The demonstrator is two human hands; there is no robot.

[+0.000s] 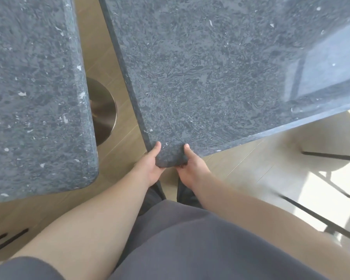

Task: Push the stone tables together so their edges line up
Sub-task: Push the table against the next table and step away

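Two dark grey speckled stone tables fill the view. The left table (32, 93) lies at the left with a rounded near corner. The right table (210, 73) stands skewed, its near corner pointing at me. A wedge-shaped gap of floor separates their facing edges, narrow at the top and wider toward me. My left hand (150, 164) grips the left side of that near corner, thumb on top and fingers under the edge. My right hand (190, 168) grips the right side of the same corner, thumb on top.
A round brushed-metal table base (103, 112) shows in the gap on the beige wood floor (121, 154). Black chair legs (319, 217) stand at the right on sunlit floor. More dark legs (6, 239) sit at bottom left. My grey shirt fills the bottom.
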